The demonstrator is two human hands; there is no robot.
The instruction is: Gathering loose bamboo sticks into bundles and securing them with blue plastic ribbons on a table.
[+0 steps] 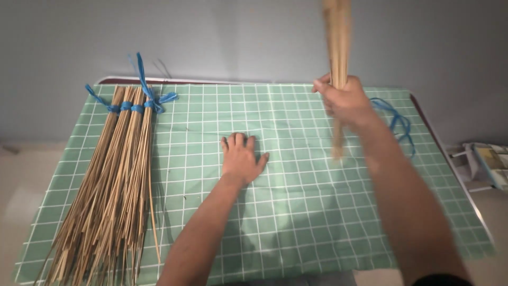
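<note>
Clenched tight in right hand point(344, 100): upright bundle of thin sticks point(337, 42), blurred, lower end just above green checked cloth point(317, 212). Left hand point(242, 159) flat, fingers spread, empty, on cloth. Far left: tied stick bundles point(114, 185), blue string point(399, 124) beside right wrist.

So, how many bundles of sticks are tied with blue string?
4, lying side by side on the table's left. The right hand holds another bundle; its tie is not visible.

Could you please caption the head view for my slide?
Right hand grips an upright bundle of thin tan sticks; left hand lies flat on the green checked tablecloth.
</note>
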